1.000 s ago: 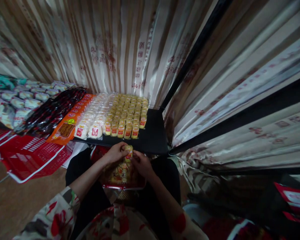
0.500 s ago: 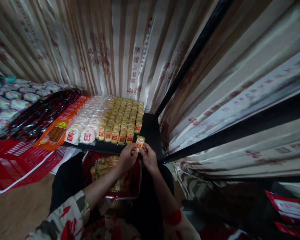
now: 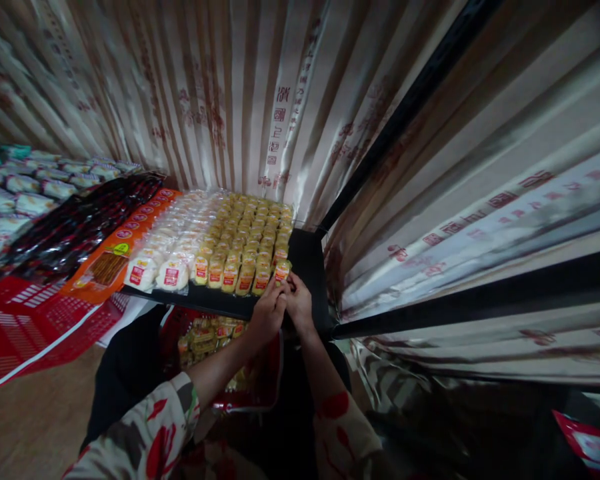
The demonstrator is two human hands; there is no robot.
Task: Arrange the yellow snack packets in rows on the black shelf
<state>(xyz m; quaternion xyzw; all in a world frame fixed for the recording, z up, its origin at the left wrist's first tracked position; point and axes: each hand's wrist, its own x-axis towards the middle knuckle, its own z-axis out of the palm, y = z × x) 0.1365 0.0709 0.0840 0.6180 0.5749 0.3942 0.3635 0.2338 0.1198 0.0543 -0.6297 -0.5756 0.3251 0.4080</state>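
The black table [image 3: 305,257] shows a bare strip at its right side, between the rows of yellow packets [image 3: 245,230] and the right edge. Along the near edge, in front of these rows, there is also a narrow bare strip. On the far side the rows reach close to the curtain [image 3: 253,87], and a black bar [image 3: 395,123] slants up from near the far right corner. To the left there is little room: white packets [image 3: 173,273], an orange bag [image 3: 120,243] and dark shiny bags [image 3: 75,217] lie side by side.

One small yellow packet [image 3: 281,270] is at the near right end of the rows, just beyond the fingertips. The left hand [image 3: 268,312] and the right hand [image 3: 299,303] meet at its near end, with fingers bent and nearly closed; they seem to pinch it together, but I cannot tell how firmly. Nearer than the table, below the left forearm, a red basket [image 3: 279,373] contains more yellow packets.
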